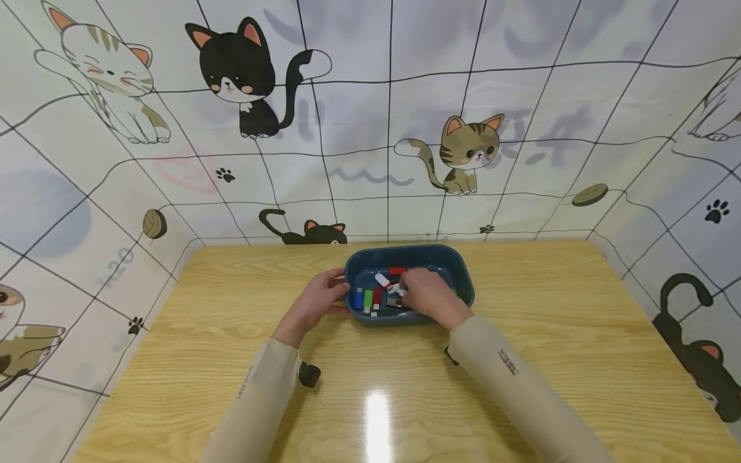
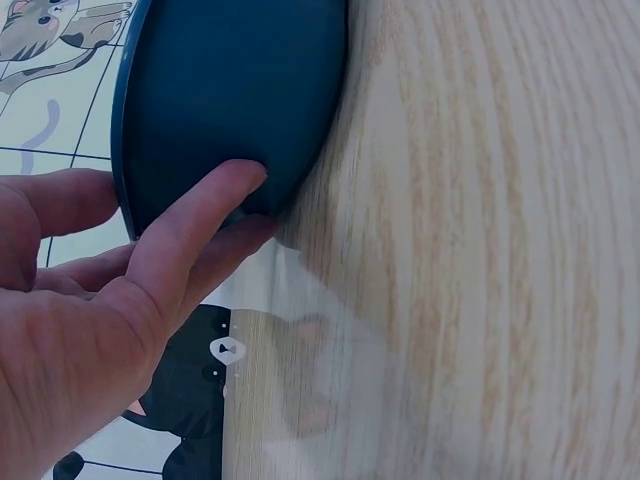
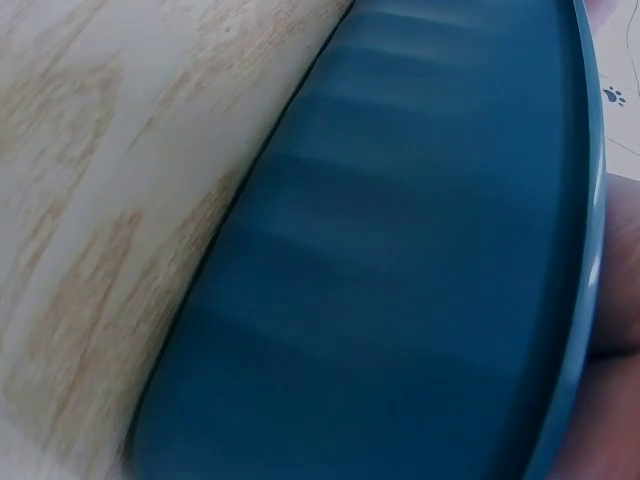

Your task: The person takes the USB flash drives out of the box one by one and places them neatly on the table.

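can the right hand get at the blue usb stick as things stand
Probably yes: the right hand is inside the open bin, and the blue stick lies uncovered near the left hand, with flat-lying sticks nearby that look easy to clear.

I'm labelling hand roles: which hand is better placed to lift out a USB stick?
Probably the right hand: it reaches inside the blue bin, at the USB sticks, while the left hand touches the bin's outside.
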`<state>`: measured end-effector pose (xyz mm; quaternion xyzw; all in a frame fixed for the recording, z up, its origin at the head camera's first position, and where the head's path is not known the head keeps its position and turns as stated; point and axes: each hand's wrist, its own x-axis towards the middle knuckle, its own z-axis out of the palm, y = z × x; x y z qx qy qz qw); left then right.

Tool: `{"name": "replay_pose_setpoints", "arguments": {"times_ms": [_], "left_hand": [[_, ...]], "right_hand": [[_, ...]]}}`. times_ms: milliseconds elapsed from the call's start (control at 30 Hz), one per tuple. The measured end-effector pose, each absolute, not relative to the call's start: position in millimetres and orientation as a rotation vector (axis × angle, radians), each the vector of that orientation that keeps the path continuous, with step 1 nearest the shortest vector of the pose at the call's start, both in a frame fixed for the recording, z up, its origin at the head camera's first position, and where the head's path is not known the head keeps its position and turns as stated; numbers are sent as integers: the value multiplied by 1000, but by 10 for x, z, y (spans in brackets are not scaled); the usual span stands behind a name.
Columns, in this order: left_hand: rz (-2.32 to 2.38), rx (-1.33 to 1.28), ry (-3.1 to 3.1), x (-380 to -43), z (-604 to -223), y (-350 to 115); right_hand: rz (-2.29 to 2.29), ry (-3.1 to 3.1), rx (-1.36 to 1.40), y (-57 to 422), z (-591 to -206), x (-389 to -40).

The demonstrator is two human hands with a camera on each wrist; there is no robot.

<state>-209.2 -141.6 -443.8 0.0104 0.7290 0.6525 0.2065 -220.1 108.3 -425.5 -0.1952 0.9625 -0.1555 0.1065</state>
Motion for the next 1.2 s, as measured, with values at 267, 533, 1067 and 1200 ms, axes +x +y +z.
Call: {"name": "replay_pose_setpoints", "arguments": {"times_ms": [267,533,1067,1200], "left_hand": [[1818,38,2033,-2096,-4455,-1422],[1819,30,2032,-2080,-4431,-1421],[1822,56,2022,-2098,-4444,-1428],[1827,48,2018,-2092,-4446,-1429]], "right_hand": [[-495,2844,-533,1085,-4251,-2197],[-631,2858,-447,1161,-4165,-2143],[-967,2908,-360,1472,-4002,-1955],[-1027,2904,-349,1578,-3942,-1916]]}}
